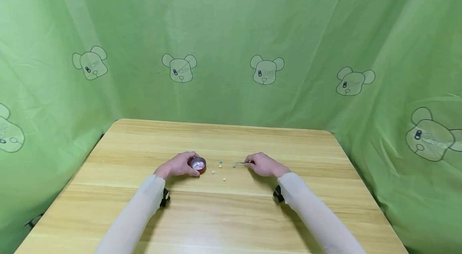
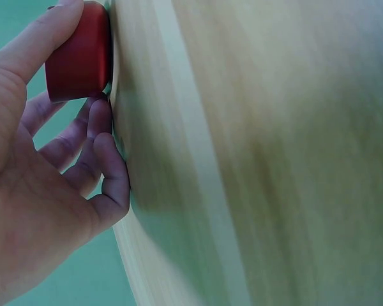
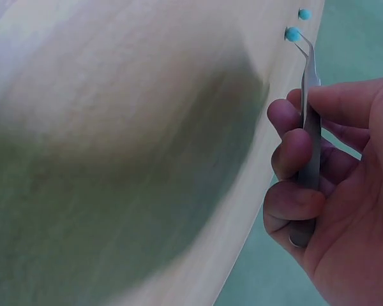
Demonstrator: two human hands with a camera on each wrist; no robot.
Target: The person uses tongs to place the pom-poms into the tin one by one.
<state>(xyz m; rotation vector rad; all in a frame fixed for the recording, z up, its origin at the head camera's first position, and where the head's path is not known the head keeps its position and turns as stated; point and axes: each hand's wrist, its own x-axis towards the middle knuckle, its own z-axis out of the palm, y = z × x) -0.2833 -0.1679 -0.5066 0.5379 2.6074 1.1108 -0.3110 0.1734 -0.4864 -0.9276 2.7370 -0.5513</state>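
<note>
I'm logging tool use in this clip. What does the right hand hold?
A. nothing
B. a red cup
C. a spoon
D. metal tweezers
D: the right hand grips thin metal tweezers whose bent tips sit at a blue bead on the table; the red cup is in the left hand.

Soft, even light fills my head view — sharp enough, wide-angle bowing at the edges, only faint shadows under my forearms on the table (image 1: 231, 214) — while both wrist views smear the wood into streaks, with a dark shadow patch beside my right hand (image 3: 345, 185).
</note>
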